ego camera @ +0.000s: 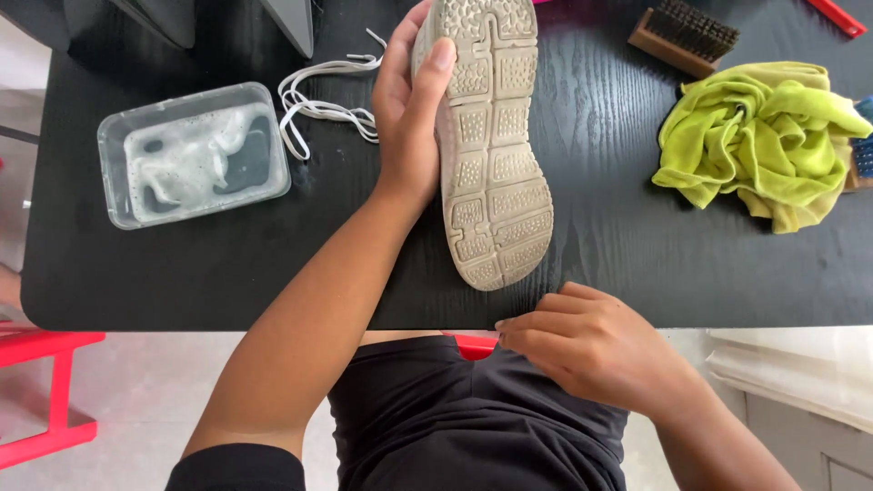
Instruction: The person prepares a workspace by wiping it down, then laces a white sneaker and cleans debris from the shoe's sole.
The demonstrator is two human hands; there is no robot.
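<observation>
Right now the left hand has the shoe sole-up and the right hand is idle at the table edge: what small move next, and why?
Probably bring the right hand up to the wooden brush at the table's far right. The left hand grips the shoe with its grimy sole facing up, the right hand holds nothing, and the tub of soapy water sits ready on the left.

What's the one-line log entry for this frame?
left hand: grips shoe, sole up | right hand: at table edge, holds nothing | nearby: soapy tub, laces

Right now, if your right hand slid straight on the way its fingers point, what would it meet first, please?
Probably the heel of the grey-soled shoe, just ahead of the right hand; depth is unclear.
</observation>
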